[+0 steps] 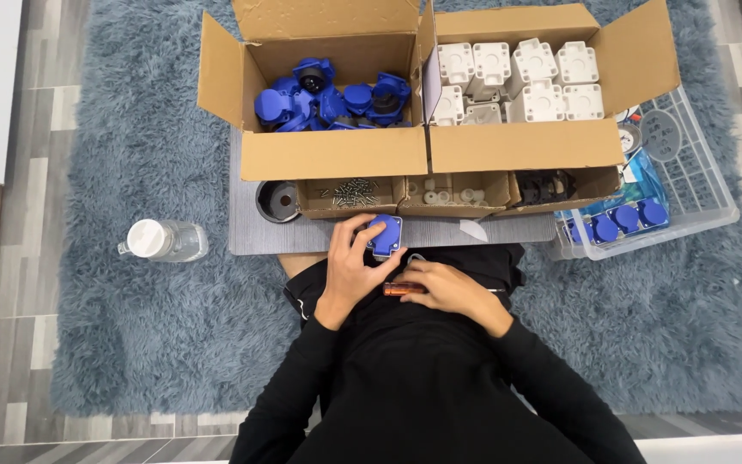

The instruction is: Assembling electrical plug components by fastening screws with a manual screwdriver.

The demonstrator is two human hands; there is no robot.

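Two hands (349,266), one blue socket cover (386,235), one screwdriver (403,290)

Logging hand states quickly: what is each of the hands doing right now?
Left hand: closed on the blue socket part.
Right hand: closed on the orange-handled screwdriver.

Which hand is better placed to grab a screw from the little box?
Probably the left hand: it holds the blue part just below the screw box, while the right hand grips the orange tool.

Head camera looks straight down from above, fairly high, over lap, blue rug (130,326), cardboard boxes (337,155) ahead.
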